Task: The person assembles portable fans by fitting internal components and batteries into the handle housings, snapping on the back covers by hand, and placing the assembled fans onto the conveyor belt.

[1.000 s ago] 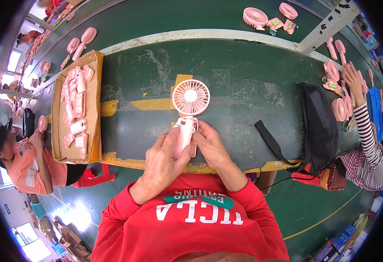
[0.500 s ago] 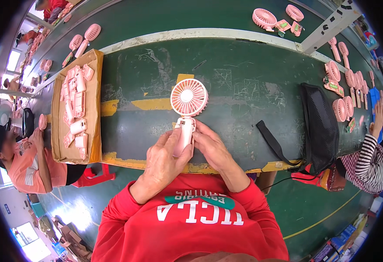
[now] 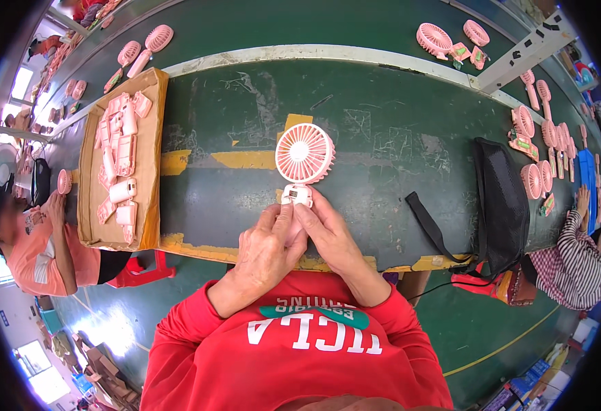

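Note:
A pink handheld fan (image 3: 304, 153) with a round slatted head stands out in front of me, its head pointing away over the green bench. My left hand (image 3: 270, 242) wraps the handle from the left, thumb lying along it. From the other side my right hand (image 3: 328, 230) grips the same handle, its thumb pressed on the front just below the fan's neck. A small dark opening shows at the top of the handle (image 3: 296, 194). Most of the handle lies hidden behind my fingers.
At left, a cardboard tray (image 3: 151, 157) holds several pink casing parts (image 3: 123, 154). A black mesh bag (image 3: 504, 205) with a strap lies at right. More fans (image 3: 434, 40) sit on the conveyor beyond the white rail (image 3: 328, 52). Co-workers sit at both sides.
My right hand has shifted from the handle's right edge, bringing its thumb onto the front near the neck. The whole view has shifted slightly.

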{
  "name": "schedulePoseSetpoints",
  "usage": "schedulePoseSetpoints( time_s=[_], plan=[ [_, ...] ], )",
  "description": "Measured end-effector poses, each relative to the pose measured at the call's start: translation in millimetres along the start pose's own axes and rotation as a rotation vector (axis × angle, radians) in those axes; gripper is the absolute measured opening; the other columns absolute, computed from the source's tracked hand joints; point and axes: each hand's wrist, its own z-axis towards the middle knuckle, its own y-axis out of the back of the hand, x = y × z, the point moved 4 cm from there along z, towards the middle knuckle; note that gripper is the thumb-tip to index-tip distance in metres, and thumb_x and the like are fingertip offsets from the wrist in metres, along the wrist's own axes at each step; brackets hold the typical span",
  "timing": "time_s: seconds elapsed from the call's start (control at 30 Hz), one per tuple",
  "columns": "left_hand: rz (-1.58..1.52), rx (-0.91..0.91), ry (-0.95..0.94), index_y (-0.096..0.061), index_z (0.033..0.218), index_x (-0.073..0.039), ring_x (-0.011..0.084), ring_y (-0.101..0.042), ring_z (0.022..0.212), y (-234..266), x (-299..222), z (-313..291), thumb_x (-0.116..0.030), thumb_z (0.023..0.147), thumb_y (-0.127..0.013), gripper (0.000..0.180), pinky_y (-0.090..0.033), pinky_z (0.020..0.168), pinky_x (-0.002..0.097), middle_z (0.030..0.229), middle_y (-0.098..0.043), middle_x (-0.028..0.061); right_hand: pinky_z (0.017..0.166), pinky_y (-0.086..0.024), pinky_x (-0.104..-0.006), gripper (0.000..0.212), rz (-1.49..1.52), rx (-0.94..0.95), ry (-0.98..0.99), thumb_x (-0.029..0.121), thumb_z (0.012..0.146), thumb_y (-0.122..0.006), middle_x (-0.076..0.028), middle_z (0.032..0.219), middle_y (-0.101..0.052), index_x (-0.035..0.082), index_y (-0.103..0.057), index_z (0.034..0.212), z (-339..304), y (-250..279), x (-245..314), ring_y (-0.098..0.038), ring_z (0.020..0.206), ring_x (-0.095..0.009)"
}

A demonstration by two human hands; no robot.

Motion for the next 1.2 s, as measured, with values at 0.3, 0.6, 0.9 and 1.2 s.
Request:
schedulePoseSetpoints(
  time_s=[0.3, 0.6, 0.9, 1.2],
  plan=[
    [-0.3, 0.018, 0.203, -0.053, 0.104, 0.002, 0.0316, -0.065, 0.077, -10.1, 19.5, -3.0, -0.017, 0.078, -0.069, 0.036, -0.053, 0.064, 0.0374, 0.091, -0.062, 0.0203, 0.092, -0.044, -0.0284, 0.037, 0.247, -0.102, -0.111, 0.014, 0.093, -0.051, -0.009, 0.116, -0.056, -0.002, -0.045, 0.125, 1.7, 12.5, -14.0, -0.053, 0.107, -0.015],
    [-0.644, 0.362, 0.213, -0.047, 0.103, 0.008, 0.024, -0.065, 0.067, -11.6, 14.7, 3.2, -0.027, 0.088, -0.057, 0.039, -0.051, 0.061, 0.0337, 0.079, -0.064, 0.0169, 0.097, -0.042, -0.0377, 0.044, 0.285, -0.048, 0.074, 0.015, 0.091, -0.055, -0.016, 0.121, -0.052, -0.002, -0.039, 0.128, -13.7, 0.4, 13.4, -0.052, 0.112, -0.024],
    [-0.464, 0.272, 0.065, -0.05, 0.101, 0.005, 0.0305, -0.067, 0.069, -18.8, 12.1, -0.3, -0.022, 0.086, -0.058, 0.032, -0.051, 0.058, 0.035, 0.072, -0.064, 0.0165, 0.095, -0.043, -0.0368, 0.042, 0.362, -0.109, 0.057, 0.014, 0.088, -0.058, -0.017, 0.115, -0.056, -0.001, -0.043, 0.124, -16.3, 2.4, 13.8, -0.054, 0.108, -0.024],
    [-0.929, 0.476, 0.339, -0.053, 0.092, 0.001, 0.0064, -0.051, 0.051, -27.4, 23.1, 2.3, -0.024, 0.091, -0.055, 0.025, -0.041, 0.045, 0.0215, 0.068, -0.055, 0.0019, 0.09, -0.046, -0.034, 0.034, 0.2, -0.126, 0.025, 0.014, 0.09, -0.056, -0.015, 0.114, -0.057, -0.001, -0.047, 0.119, -6.1, 7.9, 9.1, -0.057, 0.104, -0.02]
  ],
)
